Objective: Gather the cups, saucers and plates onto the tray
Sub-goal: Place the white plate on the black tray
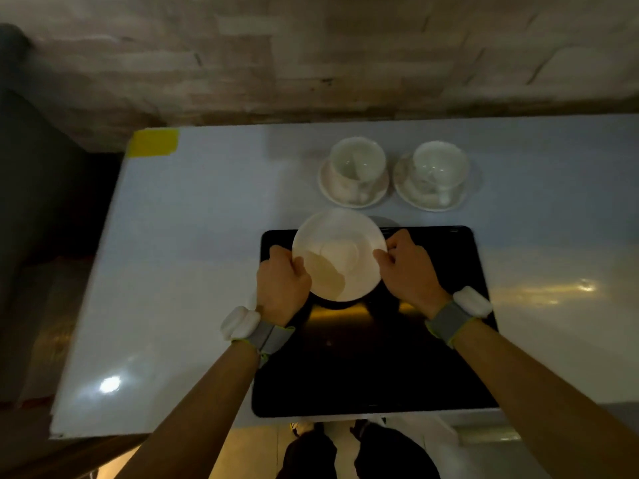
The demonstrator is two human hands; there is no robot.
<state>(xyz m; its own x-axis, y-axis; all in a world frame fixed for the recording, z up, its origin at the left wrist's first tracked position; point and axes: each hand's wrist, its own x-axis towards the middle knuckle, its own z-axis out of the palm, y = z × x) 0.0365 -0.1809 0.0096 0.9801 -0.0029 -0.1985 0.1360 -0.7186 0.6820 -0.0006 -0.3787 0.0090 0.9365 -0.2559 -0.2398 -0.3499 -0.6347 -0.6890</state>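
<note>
A white plate [340,252] hangs over the far left part of the black tray [432,357], held by both hands. My left hand [281,286] grips its left rim and my right hand [408,271] grips its right rim. Beyond the tray, on the white table, stand two white cups on saucers: the left cup [356,164] on its saucer [352,198], and the right cup [439,165] on its saucer [411,195]. The rest of the tray's surface is bare and dark.
The white table [190,254] carries a yellow tape patch [154,142] at its far left corner. A wooden wall runs behind the table. The table's near edge lies just under the tray, with my legs and the floor below.
</note>
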